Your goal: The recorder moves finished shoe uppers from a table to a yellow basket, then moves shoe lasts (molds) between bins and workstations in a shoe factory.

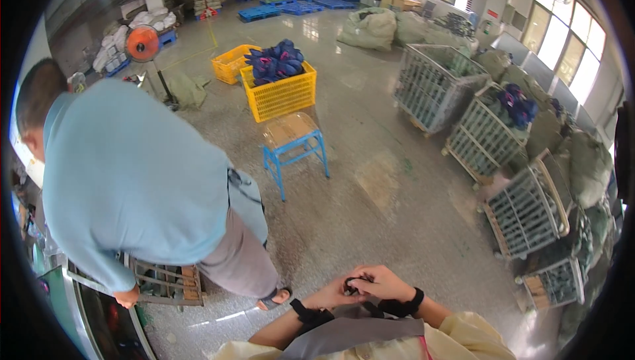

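Close in front of my body, my left hand [329, 295] and my right hand [387, 284] meet with fingers curled. Between them is a small black loop-like object [350, 284], partly covered by my fingers, and its kind is too small to make out. Both hands touch it. Black bands [405, 303] wrap my wrists. On the left, a co-worker in a light blue top [132, 168] leans over a green-topped machine or table [63, 307], one hand [126, 296] low beside it.
A blue stool [291, 136] stands ahead, behind it a yellow crate [281, 95] filled with dark blue bundles. Wheeled cage carts [440, 89] line the right side, next to large sacks [589, 168]. A wooden slatted rack [169, 284] sits by the co-worker. An orange fan [143, 44] stands farther back.
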The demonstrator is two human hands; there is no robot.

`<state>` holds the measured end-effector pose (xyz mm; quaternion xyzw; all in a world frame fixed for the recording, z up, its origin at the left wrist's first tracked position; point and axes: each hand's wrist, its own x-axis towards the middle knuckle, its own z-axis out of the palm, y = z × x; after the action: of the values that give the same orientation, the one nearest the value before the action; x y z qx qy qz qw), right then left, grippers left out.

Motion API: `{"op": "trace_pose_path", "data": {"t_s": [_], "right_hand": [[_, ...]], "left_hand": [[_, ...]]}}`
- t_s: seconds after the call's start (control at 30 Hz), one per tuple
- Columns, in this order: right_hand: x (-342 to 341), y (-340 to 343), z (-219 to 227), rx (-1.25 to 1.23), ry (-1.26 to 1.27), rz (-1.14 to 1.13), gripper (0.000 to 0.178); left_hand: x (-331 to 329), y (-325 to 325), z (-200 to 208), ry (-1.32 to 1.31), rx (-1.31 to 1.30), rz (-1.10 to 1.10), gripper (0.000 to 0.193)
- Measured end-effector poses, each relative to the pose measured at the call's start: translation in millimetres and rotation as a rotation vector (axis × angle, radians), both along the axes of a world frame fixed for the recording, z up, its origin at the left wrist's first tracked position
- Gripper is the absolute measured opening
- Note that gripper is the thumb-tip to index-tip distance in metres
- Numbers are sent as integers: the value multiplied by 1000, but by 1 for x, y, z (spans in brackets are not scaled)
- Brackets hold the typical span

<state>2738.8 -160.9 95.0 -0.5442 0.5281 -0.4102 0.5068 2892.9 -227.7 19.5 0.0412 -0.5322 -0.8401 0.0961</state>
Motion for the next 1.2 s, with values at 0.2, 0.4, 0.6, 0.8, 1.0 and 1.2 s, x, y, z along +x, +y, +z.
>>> {"op": "trace_pose_path", "data": {"t_s": [0.2, 0.4, 0.6, 0.8, 1.0, 1.2], "right_hand": [[-88, -132, -36, 156, -93, -150, 17], [-139, -301, -46, 426, 58, 281, 17], [-102, -484, -46, 452, -45, 732, 21], [21, -614, -113, -378, -100, 1092, 23], [160, -698, -98, 23, -102, 1363, 30], [251, -828, -41, 192, 111, 1217, 30]], "left_hand": [[-29, -127, -50, -339, -87, 229, 19], [-50, -261, -2, -488, 142, 814, 18], [-18, -363, 35, -138, 470, 1188, 18], [71, -419, 25, 695, 809, 1186, 21], [161, -505, 28, 726, 586, 1759, 12], [263, -622, 59, 442, 706, 1950, 17]]}}
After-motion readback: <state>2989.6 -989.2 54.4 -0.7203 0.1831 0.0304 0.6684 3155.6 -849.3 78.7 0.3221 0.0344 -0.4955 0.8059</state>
